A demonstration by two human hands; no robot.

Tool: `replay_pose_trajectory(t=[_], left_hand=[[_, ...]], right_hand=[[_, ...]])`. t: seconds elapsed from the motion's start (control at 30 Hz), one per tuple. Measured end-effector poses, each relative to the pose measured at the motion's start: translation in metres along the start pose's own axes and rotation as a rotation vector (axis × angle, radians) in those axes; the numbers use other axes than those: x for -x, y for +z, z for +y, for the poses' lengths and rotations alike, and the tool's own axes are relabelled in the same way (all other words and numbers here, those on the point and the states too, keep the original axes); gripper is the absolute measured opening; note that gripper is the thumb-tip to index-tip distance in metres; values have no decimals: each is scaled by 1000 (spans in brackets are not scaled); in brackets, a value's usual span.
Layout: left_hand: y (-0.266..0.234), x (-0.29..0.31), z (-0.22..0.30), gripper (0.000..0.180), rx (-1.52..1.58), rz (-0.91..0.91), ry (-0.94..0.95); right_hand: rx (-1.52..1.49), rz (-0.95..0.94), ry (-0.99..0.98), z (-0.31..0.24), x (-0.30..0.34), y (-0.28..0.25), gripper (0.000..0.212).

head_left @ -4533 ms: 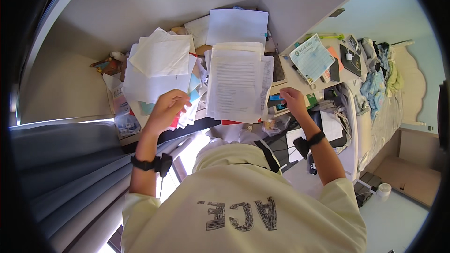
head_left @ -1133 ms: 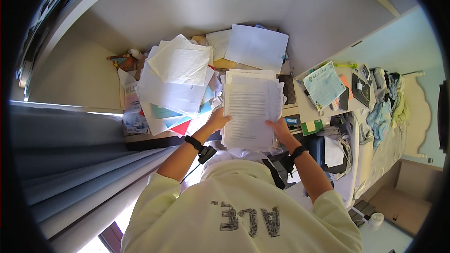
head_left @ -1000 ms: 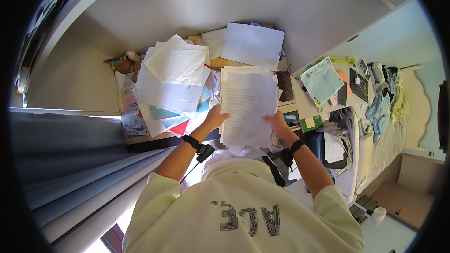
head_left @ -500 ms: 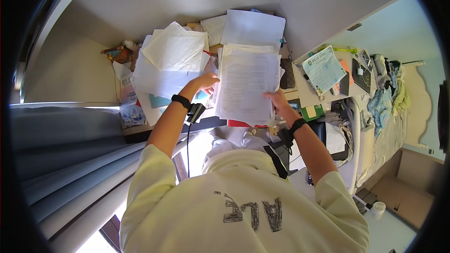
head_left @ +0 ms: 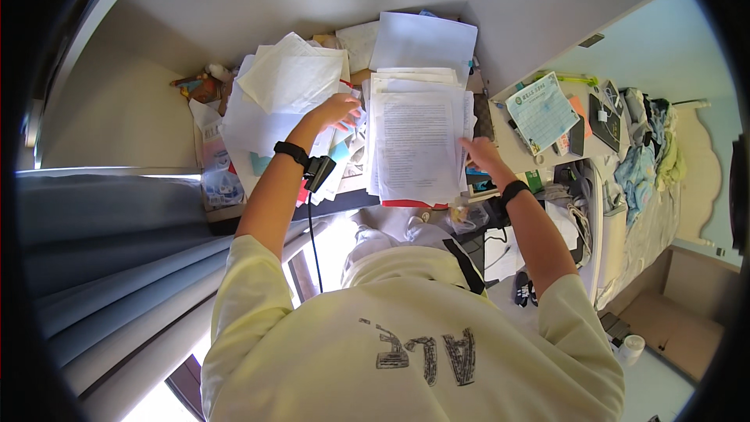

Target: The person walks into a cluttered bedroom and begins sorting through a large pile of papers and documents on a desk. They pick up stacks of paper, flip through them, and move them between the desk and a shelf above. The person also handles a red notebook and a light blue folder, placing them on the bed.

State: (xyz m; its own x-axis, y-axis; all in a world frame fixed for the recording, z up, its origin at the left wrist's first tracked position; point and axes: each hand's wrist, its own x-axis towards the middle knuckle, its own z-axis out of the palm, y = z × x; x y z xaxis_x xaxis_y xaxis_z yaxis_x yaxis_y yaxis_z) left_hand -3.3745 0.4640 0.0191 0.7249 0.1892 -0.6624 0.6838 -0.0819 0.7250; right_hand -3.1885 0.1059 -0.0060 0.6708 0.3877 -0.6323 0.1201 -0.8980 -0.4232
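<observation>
I've got the right hand (head_left: pixel 480 151) at the edge of the thick white printed-paper stack (head_left: pixel 414 144) between both hands, probably steadying it, can't tell if pinching, left hand (head_left: pixel 337 112) loosely spread over the fanned white-paper heap (head_left: pixel 262 126).

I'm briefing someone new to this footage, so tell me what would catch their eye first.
The stack of printed sheets stands out first, between the left hand and right hand. To its left spreads a messier paper pile; far right, rumpled fabrics lie heaped on a bed.
</observation>
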Motion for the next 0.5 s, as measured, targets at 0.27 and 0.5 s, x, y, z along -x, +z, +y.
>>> replay_pose_trajectory(t=[0.27,0.5], left_hand=[[-55,11,43,39,30,106,65],[-119,19,76,42,14,164,153]], right_hand=[[-406,307,-113,-24,-18,-35,26],[-1100,69,-37,-94,2,-124,19]])
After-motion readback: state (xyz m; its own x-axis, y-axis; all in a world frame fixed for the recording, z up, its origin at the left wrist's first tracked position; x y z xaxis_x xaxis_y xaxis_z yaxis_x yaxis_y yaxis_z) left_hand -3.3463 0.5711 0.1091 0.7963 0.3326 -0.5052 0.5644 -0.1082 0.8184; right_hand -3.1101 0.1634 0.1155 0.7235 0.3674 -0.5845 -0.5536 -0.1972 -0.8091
